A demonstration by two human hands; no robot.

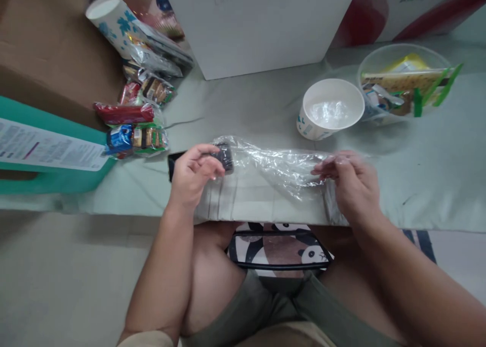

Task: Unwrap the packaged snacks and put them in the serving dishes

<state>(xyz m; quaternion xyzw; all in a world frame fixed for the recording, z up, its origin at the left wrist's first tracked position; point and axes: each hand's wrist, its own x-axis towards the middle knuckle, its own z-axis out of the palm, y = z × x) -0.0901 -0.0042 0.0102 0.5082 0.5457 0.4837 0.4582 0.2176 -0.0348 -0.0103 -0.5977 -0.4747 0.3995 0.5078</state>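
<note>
A crinkled clear plastic bag [273,164] stretches between my two hands, above the front part of the table. My right hand [355,182] is closed on its right end, the fingertips pinched together and slightly blurred. At the other end, my left hand [193,172] has curled fingers, with the thin film at its fingertips. Partly behind that hand lies a dark phone-like object [226,158], seen in part through the plastic. Beyond my right hand stands a white paper cup [307,126] with blue print and clear crumpled film inside.
A clear round bowl [404,48] of wrapped snacks stands at the back right. Packaged snacks [146,137] and a tipped paper cup [110,25] lie at left, near a green carton [72,177]. A large white box [261,28] stands at the back.
</note>
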